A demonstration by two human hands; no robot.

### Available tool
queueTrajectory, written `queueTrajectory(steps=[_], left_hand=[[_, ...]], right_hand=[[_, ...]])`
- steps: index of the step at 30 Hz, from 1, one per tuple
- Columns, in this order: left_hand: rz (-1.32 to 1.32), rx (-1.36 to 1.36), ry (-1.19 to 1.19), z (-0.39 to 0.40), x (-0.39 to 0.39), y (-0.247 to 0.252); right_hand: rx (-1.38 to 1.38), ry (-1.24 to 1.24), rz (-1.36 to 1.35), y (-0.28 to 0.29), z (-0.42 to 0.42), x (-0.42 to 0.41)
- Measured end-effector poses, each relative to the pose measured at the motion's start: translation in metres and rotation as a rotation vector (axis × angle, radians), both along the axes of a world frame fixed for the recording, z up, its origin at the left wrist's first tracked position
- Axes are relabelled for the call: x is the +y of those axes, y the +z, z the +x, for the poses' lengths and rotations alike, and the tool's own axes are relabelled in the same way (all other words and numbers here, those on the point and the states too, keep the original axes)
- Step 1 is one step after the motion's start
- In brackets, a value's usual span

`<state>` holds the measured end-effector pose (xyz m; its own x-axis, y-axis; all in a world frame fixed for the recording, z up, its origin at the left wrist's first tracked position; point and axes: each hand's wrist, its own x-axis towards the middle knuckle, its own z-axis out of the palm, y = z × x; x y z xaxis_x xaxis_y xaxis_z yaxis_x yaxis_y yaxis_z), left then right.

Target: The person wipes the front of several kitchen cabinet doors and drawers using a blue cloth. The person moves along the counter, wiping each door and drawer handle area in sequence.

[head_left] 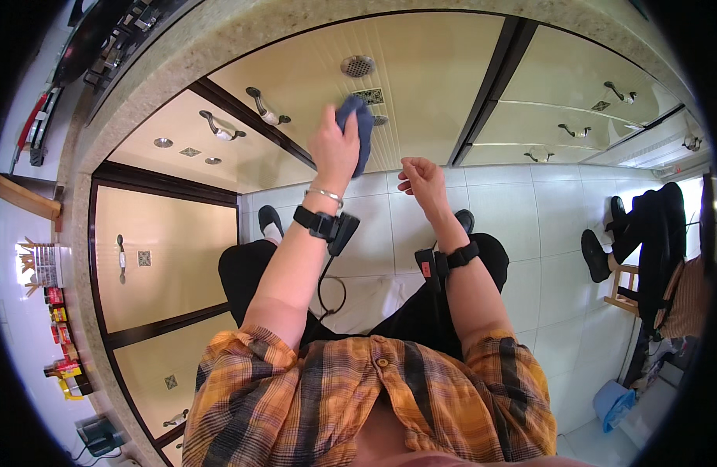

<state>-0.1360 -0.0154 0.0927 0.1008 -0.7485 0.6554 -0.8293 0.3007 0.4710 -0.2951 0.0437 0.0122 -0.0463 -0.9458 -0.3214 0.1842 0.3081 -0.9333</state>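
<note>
My left hand (335, 143) grips a folded blue cloth (358, 131) against or just in front of a cream cabinet door (428, 70). Behind the cloth, the door bears a patterned square inset (369, 96), a large round metal vent (358, 66) above it and a smaller round vent (380, 120), partly covered. A metal and white door handle (267, 107) lies left of that hand. My right hand (424, 178) hangs over the floor near the door's lower edge, fingers loosely curled, holding nothing visible. Each of my wrists wears a strapped black device.
A stone countertop (177, 64) curves above the cabinets, with a gas stove (122, 46) and a black pan (84, 49) at upper left. Jars (59, 333) stand on the left counter. On the tiled floor (504, 204), a person sits on a wooden stool (622, 289) at right, near a blue bin (612, 403).
</note>
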Motion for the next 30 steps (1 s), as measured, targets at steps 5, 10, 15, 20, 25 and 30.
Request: queueTrajectory(steps=[5,10,15,20,25,30], left_hand=[[-0.078,-0.035,-0.015,-0.020,-0.018,0.048],[0.161,-0.232,0.072,-0.004,-0.014,-0.021],[0.309,-0.035,0.054,0.001,-0.001,-0.041],[0.148,0.190,-0.068,-0.023,-0.011,-0.015],[0.292,-0.057,0.035,-0.022,-0.013,-0.030],[0.487,-0.014,-0.103,-0.027,0.011,-0.057]], right_hand=[[-0.034,-0.009,-0.021,-0.003,0.000,-0.001],[-0.022,-0.022,-0.017,-0.004,-0.001,0.000],[-0.033,-0.048,-0.026,-0.007,-0.003,-0.001],[-0.056,-0.022,-0.061,-0.021,-0.004,-0.003],[-0.065,-0.106,-0.032,-0.012,-0.004,-0.003],[-0.012,-0.161,-0.035,-0.005,-0.003,-0.002]])
